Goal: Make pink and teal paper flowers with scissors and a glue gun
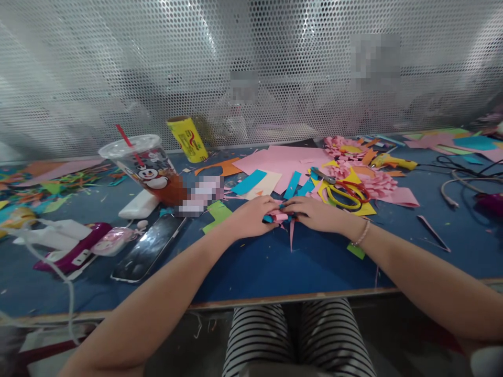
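Observation:
Both hands meet over the middle of the blue table. My left hand [257, 215] is closed around the left side of a small bundle of pink and blue paper pieces [280, 217]. From the right, the curled fingers of my right hand [314, 213] grip the same bundle. A thin pink paper strip [292, 235] points down below the fingers. The fingers partly hide the bundle, so its full shape cannot be made out. Just behind my right hand lie scissors with yellow handles [343, 196] and scissors with red handles [359, 187], among paper scraps.
Pink paper sheets [271, 159] and pink paper flowers [377, 180] lie behind the hands, near a yellow glue gun [395, 161]. To the left are a drink cup [151, 170], a phone [147, 248] and a purple power strip [78, 254]. A perforated metal panel [188, 57] closes the back.

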A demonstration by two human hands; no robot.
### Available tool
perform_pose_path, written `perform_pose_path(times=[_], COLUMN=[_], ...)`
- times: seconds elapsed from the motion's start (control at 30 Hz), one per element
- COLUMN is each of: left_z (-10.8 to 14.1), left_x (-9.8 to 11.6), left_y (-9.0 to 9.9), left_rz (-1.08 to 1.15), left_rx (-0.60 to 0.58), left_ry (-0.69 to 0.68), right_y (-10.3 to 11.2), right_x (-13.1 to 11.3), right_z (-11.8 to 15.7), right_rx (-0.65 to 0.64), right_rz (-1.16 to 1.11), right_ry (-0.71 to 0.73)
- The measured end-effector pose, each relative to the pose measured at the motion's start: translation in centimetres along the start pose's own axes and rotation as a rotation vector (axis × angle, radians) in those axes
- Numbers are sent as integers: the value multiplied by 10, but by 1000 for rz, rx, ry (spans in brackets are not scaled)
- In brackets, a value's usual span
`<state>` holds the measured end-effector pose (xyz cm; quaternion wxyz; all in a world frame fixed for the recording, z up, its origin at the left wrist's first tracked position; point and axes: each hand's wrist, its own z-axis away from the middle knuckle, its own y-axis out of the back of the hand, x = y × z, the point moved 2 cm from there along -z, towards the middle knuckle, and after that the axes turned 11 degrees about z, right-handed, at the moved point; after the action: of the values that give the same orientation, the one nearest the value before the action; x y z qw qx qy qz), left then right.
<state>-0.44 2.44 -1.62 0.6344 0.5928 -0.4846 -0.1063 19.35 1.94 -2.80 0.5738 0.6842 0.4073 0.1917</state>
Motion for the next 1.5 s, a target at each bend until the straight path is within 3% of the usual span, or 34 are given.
perform_pose_path(times=[0.3, 0.43, 0.57, 0.67, 0.8, 1.03, 1.5], left_z=[-1, -4, -4, -1, -2, -5, -5], left_x=[-2, -4, -3, 1, 10, 9, 3], left_y=[-1, -1, 0, -2, -4, -1, -4], left_rz=[39, 147, 581, 1043, 1355, 1426, 1321], left_rx=[26, 107, 339, 505, 511, 537, 503], left_ry=[-8, 17, 232, 429, 482, 504, 507], right_y=[0, 0, 3, 5, 6, 6, 11], right_x=[7, 8, 8, 8, 5, 0, 1], right_z=[2, 2, 1, -1, -4, -5, -2], right_rx=[108, 121, 206, 294, 284, 288, 308], right_rz=[32, 55, -31, -271, -662, -993, -1145], right_ry=[-104, -105, -147, -245, -377, -468, -571])
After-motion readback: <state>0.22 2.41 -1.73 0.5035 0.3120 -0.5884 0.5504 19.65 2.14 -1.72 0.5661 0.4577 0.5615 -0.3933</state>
